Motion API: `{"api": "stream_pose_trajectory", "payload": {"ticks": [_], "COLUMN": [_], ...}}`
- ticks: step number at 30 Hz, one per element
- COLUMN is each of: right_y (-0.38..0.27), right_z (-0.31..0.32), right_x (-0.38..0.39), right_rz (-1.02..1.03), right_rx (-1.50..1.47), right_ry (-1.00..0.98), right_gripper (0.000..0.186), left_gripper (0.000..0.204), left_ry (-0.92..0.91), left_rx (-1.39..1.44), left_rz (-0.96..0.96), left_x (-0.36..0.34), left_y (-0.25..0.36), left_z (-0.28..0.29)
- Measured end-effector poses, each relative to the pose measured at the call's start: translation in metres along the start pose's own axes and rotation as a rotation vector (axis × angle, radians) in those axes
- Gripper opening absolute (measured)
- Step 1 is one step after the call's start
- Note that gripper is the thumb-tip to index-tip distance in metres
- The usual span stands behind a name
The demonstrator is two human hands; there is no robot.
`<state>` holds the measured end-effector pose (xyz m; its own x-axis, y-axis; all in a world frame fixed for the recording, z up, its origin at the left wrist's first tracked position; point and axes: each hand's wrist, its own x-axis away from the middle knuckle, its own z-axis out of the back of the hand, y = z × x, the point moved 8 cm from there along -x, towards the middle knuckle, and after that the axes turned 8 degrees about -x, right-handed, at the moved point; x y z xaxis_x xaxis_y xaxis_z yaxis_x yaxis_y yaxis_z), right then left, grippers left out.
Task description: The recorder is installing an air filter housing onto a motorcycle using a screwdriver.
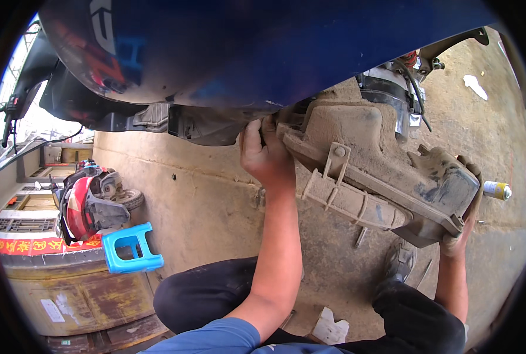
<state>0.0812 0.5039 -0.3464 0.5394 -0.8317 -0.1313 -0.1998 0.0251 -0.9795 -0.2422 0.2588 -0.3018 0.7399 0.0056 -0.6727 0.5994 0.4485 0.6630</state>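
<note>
Right hand (473,203) grasps a dusty housing (387,165) by one end, left hand (267,152) curls near the other, hold unclear — a slipping right grip could drop it.

Large white, red and blue lettering on the glossy blue vehicle body panel (245,47); yellow characters across the red banner (44,245); print on the yellow-and-white aerosol can (496,190), too small to read.

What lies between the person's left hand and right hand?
In the head view, a dirt-caked air-filter housing, its ribbed tube along the near side, lies between the left hand and the right hand.
</note>
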Motion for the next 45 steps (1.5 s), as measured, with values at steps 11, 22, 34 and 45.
{"api": "stream_pose_trajectory", "payload": {"ticks": [11, 22, 34, 45], "right_y": [0.001, 0.011, 0.001, -0.004], "right_z": [0.005, 0.008, 0.006, 0.000], "right_x": [-0.001, -0.001, 0.011, 0.010], "right_rz": [0.029, 0.012, -0.021, 0.000], "right_rx": [0.032, -0.048, 0.133, 0.158], "right_ry": [0.002, -0.010, -0.005, -0.079], "right_gripper": [0.130, 0.127, 0.131, 0.131], "left_gripper": [0.010, 0.014, 0.016, 0.018], "left_ry": [-0.032, -0.054, -0.085, 0.043], "left_rx": [0.578, 0.777, 0.560, 0.139], "left_rz": [0.534, 0.666, 0.629, 0.255], "left_x": [0.005, 0.002, 0.008, 0.006], "left_y": [-0.017, -0.004, -0.007, -0.005], "left_z": [-0.012, -0.022, -0.013, 0.000]}}
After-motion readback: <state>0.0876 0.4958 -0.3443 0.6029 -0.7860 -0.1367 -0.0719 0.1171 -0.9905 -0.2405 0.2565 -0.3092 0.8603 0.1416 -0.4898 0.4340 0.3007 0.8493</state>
